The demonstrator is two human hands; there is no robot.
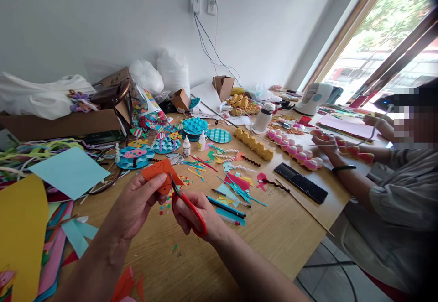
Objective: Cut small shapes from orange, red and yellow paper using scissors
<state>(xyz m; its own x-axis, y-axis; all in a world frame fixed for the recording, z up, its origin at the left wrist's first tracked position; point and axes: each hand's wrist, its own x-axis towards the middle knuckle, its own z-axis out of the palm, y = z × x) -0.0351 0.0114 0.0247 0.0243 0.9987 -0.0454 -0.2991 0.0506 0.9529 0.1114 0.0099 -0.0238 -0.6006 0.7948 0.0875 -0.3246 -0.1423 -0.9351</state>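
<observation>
Between the thumb and fingers of my left hand point(137, 201) is a piece of orange paper point(158, 170) with dark drawn lines on it. My right hand point(198, 215) is closed round the red handles of a pair of scissors point(194, 213). Their dark blades meet the right-hand part of the paper, close to my left fingertips. Small coloured paper dots point(165, 207) lie on the table below. Orange paper scraps point(125, 286) rest near the front edge, by my left forearm.
Pens point(227, 207), paper strips and a black phone point(301, 182) lie to the right. Two small glue bottles point(186, 147) stand beyond my hands, near blue paper discs point(137, 156). A co-worker point(404, 192) sits at right, hands near painted egg-carton strips point(294, 149). Coloured paper point(70, 172) covers the left side.
</observation>
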